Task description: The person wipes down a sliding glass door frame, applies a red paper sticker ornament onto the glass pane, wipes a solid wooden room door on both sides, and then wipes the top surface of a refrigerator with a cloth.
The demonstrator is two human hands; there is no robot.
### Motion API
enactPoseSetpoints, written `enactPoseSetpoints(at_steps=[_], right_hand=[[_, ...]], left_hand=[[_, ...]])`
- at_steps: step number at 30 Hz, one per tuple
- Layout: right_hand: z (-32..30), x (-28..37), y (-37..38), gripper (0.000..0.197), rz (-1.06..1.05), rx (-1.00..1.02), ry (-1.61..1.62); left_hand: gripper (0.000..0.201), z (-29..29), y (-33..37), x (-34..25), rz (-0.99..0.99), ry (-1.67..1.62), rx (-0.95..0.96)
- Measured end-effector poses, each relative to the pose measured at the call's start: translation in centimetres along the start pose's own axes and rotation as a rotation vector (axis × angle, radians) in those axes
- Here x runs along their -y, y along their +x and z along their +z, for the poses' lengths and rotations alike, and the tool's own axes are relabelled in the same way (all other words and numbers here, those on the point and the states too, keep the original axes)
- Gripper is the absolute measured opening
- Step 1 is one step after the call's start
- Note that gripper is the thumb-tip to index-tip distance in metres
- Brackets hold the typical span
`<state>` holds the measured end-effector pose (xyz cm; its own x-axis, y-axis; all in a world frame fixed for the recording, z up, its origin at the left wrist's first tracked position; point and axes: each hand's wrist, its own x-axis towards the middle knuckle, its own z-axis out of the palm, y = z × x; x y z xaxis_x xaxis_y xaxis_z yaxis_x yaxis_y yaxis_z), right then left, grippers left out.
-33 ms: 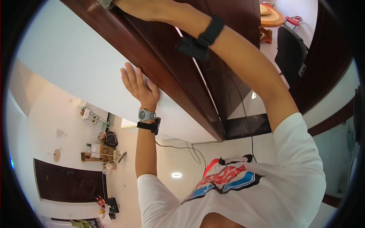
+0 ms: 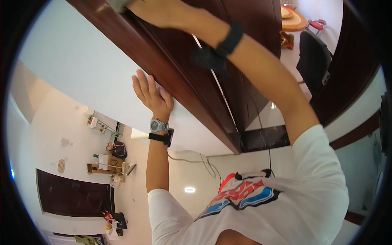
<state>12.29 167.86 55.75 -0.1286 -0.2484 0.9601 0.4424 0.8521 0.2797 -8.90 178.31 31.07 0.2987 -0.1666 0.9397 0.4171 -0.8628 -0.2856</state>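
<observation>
Up at the top edge, the right hand (image 2: pixel 157 13) has a grey cloth (image 2: pixel 118 4) at its fingertips, against the brown door frame (image 2: pixel 167 75); how tightly those fingers close, I can't tell. Lower down, the left hand (image 2: pixel 155 100) lies flat on the white wall (image 2: pixel 87 51), fingers extended, gripping nothing, just beside the frame.

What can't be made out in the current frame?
Head view: grey cloth, full shape; cut off by the top edge.
Head view: right hand, fingertips and grip; blurred, at the top edge.
Head view: left hand, palm; hidden by its own back.
Head view: watch, dial reading; too small.
</observation>
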Motion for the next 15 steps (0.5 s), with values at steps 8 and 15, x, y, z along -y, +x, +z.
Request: enactPoseSetpoints(at_steps=[8,15], right_hand=[[0.0,12.5,-27.1,0.078,0.890,0.062,0.133],[-3.1,29.6,-52.7,0.082,1.221,0.343,-0.194]], left_hand=[[0.066,-1.0,1.9,-0.9,-0.034,-0.006,-0.063],[0.066,0.5,3.6,-2.6,-0.078,-0.029,-0.024]])
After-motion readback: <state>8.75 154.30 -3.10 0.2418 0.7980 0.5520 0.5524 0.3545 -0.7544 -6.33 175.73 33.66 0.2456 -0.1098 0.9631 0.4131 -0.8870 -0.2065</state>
